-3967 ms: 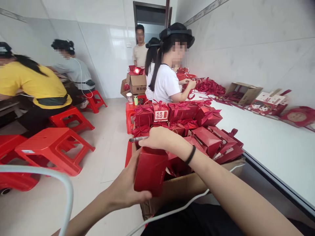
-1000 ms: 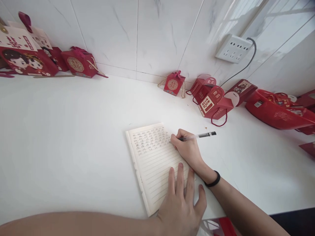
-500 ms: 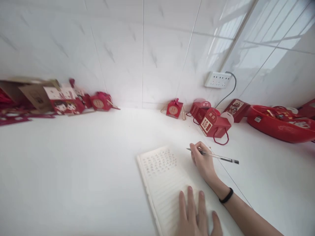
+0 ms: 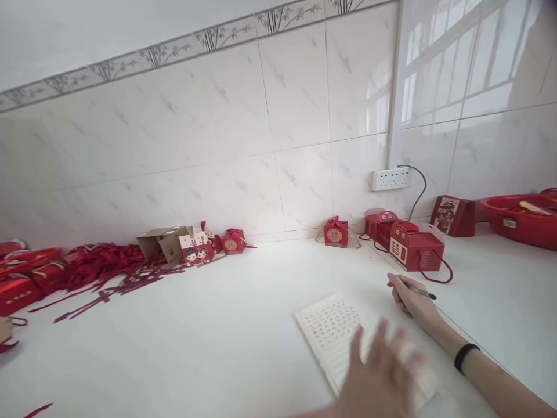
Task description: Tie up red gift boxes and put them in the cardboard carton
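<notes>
An open lined notebook (image 4: 324,342) lies on the white tabletop, with rows of handwritten characters on the upper part of its page. My left hand (image 4: 378,371) is over the lower part of the page, its fingers spread and blurred, holding nothing. It hides much of the notebook. To the right of the page, my right hand (image 4: 411,299) is closed around a slim pen (image 4: 424,291), whose back end points right. The pen's tip is hidden behind the fingers. A black band circles the right wrist.
Red gift boxes (image 4: 418,248) stand behind my right hand, near a red basin (image 4: 517,223) and a wall socket (image 4: 391,179). A small red box (image 4: 336,233) stands by the tiled wall. Leftward are a cardboard box (image 4: 167,244), red ribbons (image 4: 102,264) and part of another person's hand (image 4: 6,330).
My left hand has come up off the page, fingers spread. The pen has turned in my right hand, its tip now out of sight. The view has swung left and up.
</notes>
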Demonstrator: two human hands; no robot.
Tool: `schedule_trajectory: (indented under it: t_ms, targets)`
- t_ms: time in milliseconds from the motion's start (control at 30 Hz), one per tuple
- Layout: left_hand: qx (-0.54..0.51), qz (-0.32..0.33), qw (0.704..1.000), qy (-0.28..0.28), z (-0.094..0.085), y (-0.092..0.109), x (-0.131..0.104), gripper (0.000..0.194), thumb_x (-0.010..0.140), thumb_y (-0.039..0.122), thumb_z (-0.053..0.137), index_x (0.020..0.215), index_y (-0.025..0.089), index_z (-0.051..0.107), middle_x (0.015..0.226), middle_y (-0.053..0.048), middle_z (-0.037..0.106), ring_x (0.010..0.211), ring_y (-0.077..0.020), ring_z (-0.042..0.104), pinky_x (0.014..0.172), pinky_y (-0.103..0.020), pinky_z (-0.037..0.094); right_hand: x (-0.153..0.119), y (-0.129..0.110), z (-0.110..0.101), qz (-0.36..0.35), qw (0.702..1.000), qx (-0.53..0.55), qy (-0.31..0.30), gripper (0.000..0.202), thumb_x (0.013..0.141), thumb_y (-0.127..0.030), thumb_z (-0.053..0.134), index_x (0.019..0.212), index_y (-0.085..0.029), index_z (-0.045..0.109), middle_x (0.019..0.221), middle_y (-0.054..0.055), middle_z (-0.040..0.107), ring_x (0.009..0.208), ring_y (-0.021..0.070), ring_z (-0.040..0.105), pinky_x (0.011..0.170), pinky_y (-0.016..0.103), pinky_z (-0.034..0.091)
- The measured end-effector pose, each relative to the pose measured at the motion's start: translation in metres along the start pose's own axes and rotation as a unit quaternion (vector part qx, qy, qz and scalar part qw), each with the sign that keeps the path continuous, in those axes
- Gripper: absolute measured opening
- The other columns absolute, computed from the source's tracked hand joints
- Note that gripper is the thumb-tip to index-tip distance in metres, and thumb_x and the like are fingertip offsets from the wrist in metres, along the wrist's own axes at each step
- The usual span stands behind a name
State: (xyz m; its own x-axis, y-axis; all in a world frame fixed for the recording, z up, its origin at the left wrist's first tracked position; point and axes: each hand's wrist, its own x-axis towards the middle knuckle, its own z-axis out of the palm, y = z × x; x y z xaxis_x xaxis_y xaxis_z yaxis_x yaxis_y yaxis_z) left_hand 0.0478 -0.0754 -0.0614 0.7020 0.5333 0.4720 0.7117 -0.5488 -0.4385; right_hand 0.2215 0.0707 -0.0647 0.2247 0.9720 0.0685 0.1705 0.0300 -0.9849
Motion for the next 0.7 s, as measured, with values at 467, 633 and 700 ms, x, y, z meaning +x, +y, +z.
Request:
schedule_trajectory:
  t_ms: [467,633,700]
  targets:
    - [-0.132,-0.675,0.724,0.046,0.089,-0.275,-0.082,0.063,0.083,0.034,0.057,0.129,0.007,0.025,0.126,-0.029,0.043,0.129,-0.0388,0.033,0.098,-0.054,0.038,-0.010,0.002,0.019,-0.136,0.959,-0.237,-0.078,0.037,0.073,-0.053,0.039,0.053,-0.022,0.034,0.043,0.000,0.042,0.042,0.0159,0.040,0.045,0.028,0.033]
    - [-0.145,-0.734,0.655,0.100,0.125,-0.331,-0.069,0.082,0.075,0.039,0.065,0.132,0.005,0.017,0.134,-0.029,0.035,0.133,-0.0354,0.028,0.106,-0.049,0.032,-0.002,0.024,0.021,-0.127,0.946,-0.288,-0.076,0.034,0.075,-0.049,0.042,0.057,-0.022,0.033,0.044,-0.001,0.037,0.043,0.0154,0.037,0.045,0.026,0.031]
    - [-0.153,-0.743,0.641,0.121,0.139,-0.354,-0.068,0.088,0.073,0.040,0.067,0.133,0.007,0.012,0.138,-0.029,0.030,0.134,-0.0358,0.026,0.107,-0.051,0.029,-0.001,0.031,0.020,-0.134,0.945,-0.291,-0.065,0.033,0.075,-0.048,0.045,0.058,-0.021,0.035,0.046,-0.002,0.036,0.044,0.0148,0.036,0.044,0.025,0.029]
